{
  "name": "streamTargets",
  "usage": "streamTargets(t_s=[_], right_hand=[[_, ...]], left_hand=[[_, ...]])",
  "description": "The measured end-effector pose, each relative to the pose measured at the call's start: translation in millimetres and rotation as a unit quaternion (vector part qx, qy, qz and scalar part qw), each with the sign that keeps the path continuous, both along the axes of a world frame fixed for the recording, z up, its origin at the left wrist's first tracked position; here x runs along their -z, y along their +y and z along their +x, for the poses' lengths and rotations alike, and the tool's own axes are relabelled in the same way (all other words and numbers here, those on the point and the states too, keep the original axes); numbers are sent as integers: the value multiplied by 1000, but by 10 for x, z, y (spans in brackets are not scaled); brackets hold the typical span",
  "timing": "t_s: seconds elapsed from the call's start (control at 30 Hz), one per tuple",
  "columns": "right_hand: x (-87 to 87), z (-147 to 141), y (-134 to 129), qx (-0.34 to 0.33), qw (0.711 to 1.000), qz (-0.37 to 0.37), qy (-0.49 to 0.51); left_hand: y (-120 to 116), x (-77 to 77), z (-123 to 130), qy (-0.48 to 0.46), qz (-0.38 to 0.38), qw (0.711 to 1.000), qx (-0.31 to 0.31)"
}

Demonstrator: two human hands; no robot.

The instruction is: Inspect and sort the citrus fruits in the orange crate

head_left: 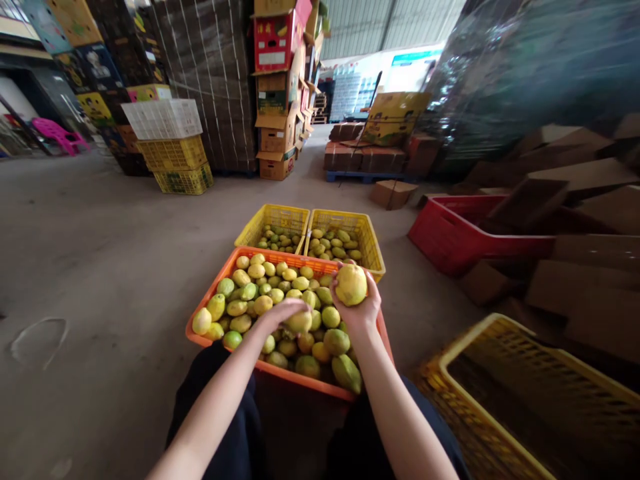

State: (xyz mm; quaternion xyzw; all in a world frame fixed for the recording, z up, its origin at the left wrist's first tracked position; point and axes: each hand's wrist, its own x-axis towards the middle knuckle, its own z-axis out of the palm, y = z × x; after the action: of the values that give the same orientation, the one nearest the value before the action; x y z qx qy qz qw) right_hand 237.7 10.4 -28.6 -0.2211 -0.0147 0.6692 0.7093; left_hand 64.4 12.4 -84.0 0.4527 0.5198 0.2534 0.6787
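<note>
The left hand [281,312] lies palm down, fingers curled over a yellow-green fruit [300,322] on the heap in the orange crate [210,339], that fruit sitting at its two o'clock, under the fingertips. At three o'clock from it, the right hand [357,313] cups a round, dimpled yellow fruit [351,284] lifted clear above the crate's right edge. Beyond, at twelve o'clock, two yellow lattice crates [320,220] stand side by side, holding smaller green fruit.

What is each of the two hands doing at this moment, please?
Left hand: palm down on the fruit in the orange crate, closing around one yellow-green fruit.
Right hand: closed on a large yellow fruit, raised above the crate.
</note>
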Motion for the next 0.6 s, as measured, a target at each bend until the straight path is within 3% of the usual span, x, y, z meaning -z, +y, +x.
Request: streamTargets(t_s=[0.1,0.17,0.23,0.3,0.37,0.43,0.5,0.6], right_hand=[[-6,107,-18,23,1000,5,19],[-4,118,-32,18,1000,2,20],[-11,100,-42,7,1000,-1,12],[-32,74,-51,-4,1000,-5,6],[-57,57,-56,-14,1000,-13,8],[-71,51,-53,-20,999,-22,14],[-65,52,-39,-19,999,-23,15],[-11,52,-15,-21,1000,-14,6]], left_hand=[[-160,168,106,130,-127,973,144],[-124,135,111,147,-157,964,156],[83,-56,37,112,-141,978,104],[402,-356,-99,39,-66,997,1],[702,-645,-253,-2,-6,998,-66],[852,-802,-379,-33,31,992,-114],[795,-768,-449,-48,76,988,-128],[445,-433,-468,47,105,993,5]])
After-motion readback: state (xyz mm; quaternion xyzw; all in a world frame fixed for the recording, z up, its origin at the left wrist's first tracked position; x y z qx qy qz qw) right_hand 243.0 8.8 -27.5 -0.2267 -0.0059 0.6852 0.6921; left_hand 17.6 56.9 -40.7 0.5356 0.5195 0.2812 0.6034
